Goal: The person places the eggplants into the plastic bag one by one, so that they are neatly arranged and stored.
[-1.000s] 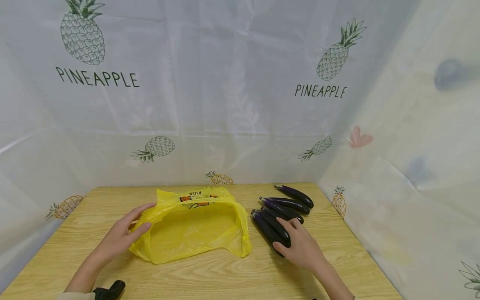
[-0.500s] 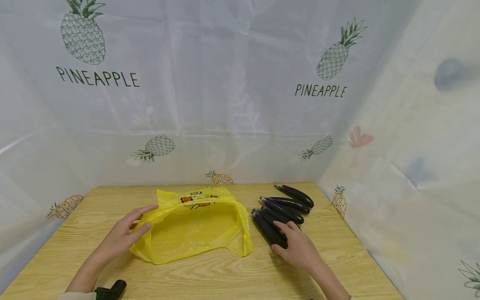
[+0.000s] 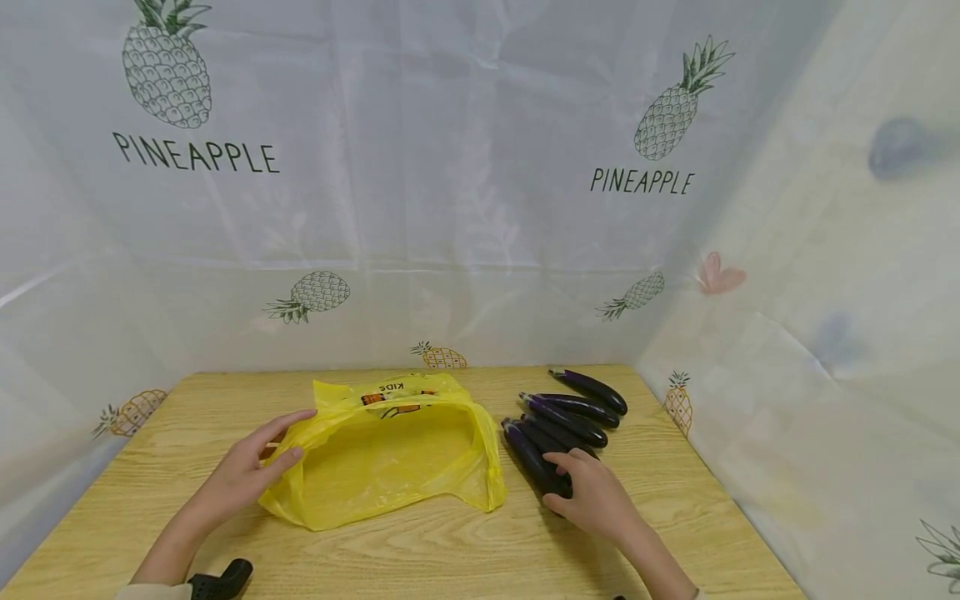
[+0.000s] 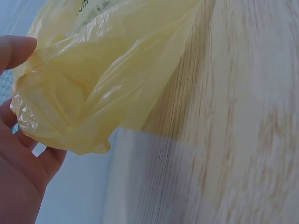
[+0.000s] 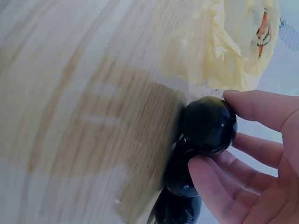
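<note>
A yellow plastic bag (image 3: 390, 454) lies on the table with its mouth spread toward me. At its left edge my left hand (image 3: 240, 473) holds the plastic, thumb on one side and fingers on the other, as the left wrist view also shows on the bag (image 4: 84, 93). To the right of the bag lie several dark purple eggplants (image 3: 566, 418), stems pointing to the back left. My right hand (image 3: 596, 496) grips the rounded end of the nearest eggplant (image 3: 528, 458) between thumb and fingers. In the right wrist view, that eggplant's end (image 5: 209, 125) sits between the fingertips.
The light wood table (image 3: 420, 554) reaches back to a pale curtain (image 3: 465, 167) printed with pineapples, which also closes off both sides. One eggplant (image 3: 592, 390) lies apart at the back right. A black device (image 3: 223, 579) is at my left wrist.
My right hand has slid slightly back toward me, its fingers drawn in from over two eggplants to the end of the nearest one. The left hand and the bag stay almost unchanged.
</note>
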The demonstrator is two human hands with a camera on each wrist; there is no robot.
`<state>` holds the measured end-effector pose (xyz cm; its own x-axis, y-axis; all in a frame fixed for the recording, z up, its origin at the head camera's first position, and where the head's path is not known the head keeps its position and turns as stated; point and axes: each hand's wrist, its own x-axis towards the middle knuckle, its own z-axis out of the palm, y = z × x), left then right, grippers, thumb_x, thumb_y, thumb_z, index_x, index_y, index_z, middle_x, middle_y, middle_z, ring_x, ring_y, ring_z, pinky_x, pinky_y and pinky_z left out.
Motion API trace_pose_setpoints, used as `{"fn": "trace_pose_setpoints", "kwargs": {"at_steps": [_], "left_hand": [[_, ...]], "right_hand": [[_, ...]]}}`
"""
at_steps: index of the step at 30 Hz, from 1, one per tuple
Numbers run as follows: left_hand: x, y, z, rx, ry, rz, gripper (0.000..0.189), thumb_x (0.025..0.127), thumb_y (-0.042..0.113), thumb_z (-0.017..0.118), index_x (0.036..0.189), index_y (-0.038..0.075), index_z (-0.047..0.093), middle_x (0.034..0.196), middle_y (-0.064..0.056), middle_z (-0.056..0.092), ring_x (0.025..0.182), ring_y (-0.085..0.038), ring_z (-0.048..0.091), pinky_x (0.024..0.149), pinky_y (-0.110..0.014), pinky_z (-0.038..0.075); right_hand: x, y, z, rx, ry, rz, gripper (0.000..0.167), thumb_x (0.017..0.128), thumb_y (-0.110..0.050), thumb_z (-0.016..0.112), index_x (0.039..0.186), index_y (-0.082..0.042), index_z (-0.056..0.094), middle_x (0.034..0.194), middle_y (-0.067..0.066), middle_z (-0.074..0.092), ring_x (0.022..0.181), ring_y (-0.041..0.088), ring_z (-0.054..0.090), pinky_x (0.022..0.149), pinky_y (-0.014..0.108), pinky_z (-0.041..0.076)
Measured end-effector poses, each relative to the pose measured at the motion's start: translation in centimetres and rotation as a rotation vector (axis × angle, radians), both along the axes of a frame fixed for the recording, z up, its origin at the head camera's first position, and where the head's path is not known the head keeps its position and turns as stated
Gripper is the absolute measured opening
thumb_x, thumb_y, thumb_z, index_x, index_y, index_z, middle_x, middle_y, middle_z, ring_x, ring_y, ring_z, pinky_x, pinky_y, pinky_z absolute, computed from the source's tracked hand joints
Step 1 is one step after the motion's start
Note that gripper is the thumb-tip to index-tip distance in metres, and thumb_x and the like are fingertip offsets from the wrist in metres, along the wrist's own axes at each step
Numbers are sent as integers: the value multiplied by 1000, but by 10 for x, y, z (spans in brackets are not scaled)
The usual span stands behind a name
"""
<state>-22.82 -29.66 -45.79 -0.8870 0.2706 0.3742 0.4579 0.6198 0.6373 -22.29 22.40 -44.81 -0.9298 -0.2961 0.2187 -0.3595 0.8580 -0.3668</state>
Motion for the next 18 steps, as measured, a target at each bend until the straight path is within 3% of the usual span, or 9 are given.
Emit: {"fn": "trace_pose_setpoints", "kwargs": {"at_steps": [7,15,18], "left_hand": [[0,-2,-2,-23,36,0,54,109,18,63,161,24,48,161,-10,51,138,-37,51,95,-35,55],[2,-4,-1,-45,38,-11,52,110,18,61,160,25,49,159,-9,53,140,-21,50,97,-35,54],[4,-6,-1,-51,34,-10,52,110,17,61,161,24,48,160,-8,53,138,-9,49,96,-35,54]], "right_hand": [[-1,-2,3,-4,-28,34,48,84,-21,91,127,-9,76,97,-2,65,83,16,62,69,34,52],[-3,-4,4,-11,-43,40,46,85,-20,90,128,-8,76,98,0,66,86,17,64,70,34,54],[-4,-4,4,-11,-54,42,47,86,-19,89,129,-7,76,100,1,66,87,17,64,70,35,54]]}}
